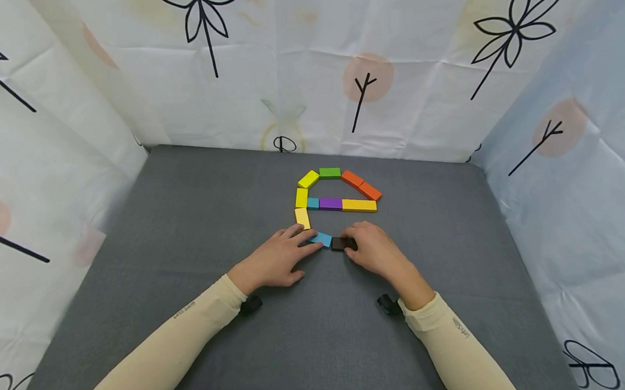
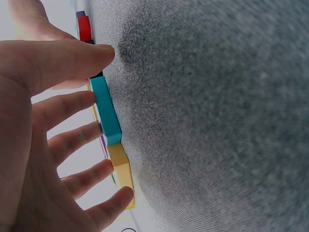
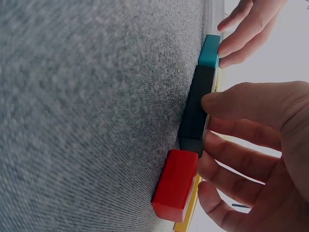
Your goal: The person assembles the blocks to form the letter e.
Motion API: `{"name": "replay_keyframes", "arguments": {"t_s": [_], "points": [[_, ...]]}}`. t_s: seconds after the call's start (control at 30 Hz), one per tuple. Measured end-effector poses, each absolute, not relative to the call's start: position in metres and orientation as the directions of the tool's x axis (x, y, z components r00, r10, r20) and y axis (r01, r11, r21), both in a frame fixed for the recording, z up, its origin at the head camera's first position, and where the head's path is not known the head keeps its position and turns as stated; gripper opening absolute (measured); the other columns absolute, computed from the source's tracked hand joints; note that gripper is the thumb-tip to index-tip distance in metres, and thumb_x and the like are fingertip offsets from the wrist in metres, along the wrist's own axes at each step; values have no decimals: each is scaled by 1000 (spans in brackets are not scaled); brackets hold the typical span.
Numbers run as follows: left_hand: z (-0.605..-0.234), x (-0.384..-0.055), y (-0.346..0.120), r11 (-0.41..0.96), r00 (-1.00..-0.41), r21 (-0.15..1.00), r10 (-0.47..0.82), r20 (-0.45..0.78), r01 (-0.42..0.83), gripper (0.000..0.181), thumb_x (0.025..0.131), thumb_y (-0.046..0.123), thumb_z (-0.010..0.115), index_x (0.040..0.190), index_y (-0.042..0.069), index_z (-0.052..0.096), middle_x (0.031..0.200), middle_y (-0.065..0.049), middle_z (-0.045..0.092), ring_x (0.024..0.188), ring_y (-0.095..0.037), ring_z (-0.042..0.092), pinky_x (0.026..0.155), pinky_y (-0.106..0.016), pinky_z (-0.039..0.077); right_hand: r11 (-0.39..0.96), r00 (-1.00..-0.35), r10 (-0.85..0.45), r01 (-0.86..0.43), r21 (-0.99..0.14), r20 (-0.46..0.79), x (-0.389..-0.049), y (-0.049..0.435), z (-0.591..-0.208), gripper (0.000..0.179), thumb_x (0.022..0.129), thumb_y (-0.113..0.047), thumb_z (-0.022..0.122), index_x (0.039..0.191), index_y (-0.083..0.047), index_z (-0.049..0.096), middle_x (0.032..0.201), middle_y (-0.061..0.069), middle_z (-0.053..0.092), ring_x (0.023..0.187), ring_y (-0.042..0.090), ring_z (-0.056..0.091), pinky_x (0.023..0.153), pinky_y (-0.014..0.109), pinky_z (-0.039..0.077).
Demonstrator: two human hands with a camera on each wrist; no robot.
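My right hand (image 1: 373, 247) holds a black block (image 1: 340, 244) between thumb and fingertips, low on the grey table. The black block's left end meets a blue block (image 1: 322, 240). My left hand (image 1: 276, 259) lies with spread fingers touching the blue block and reaching the pale yellow block (image 1: 302, 218) behind it. In the right wrist view, a red block (image 3: 176, 181) sits end to end with the black one, under my right hand's fingers. The head view hides that red block behind the hand.
Farther back, yellow blocks (image 1: 301, 198), a green block (image 1: 329, 173) and orange blocks (image 1: 361, 184) form a loop. A small blue block (image 1: 313, 203), a purple block (image 1: 331, 204) and a long yellow block (image 1: 359, 206) close its front. Patterned cloth (image 1: 306, 61) surrounds the grey table (image 1: 213, 193).
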State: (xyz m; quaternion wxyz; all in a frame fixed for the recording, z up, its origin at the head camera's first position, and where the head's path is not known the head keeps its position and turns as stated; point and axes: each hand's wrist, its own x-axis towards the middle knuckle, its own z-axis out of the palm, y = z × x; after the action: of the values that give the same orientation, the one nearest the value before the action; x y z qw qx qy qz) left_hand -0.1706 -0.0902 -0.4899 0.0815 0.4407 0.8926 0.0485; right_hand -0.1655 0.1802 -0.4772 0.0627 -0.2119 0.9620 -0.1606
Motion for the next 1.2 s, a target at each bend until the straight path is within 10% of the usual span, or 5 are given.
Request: {"name": "replay_keyframes", "arguments": {"t_s": [0.67,1.2], "points": [[-485,-175,-71,551,-560,151,828,18,821,63,97,36,78,155,15,61,158,-14,49,146,-39,42,116,-59,41,838,-949,-312,-255,-482,-40,-167,228,-450,43,100,-14,80,140,-1,71,140,19,67,126,39,62,105,60,51],[-491,-161,-54,480,-471,117,876,-102,869,76,101,42,70,168,17,45,173,-6,36,158,-36,29,127,-52,28,868,-907,-408,-349,-353,-105,-152,236,-466,38,92,-17,90,125,-2,79,123,13,74,115,35,66,104,59,50]]}}
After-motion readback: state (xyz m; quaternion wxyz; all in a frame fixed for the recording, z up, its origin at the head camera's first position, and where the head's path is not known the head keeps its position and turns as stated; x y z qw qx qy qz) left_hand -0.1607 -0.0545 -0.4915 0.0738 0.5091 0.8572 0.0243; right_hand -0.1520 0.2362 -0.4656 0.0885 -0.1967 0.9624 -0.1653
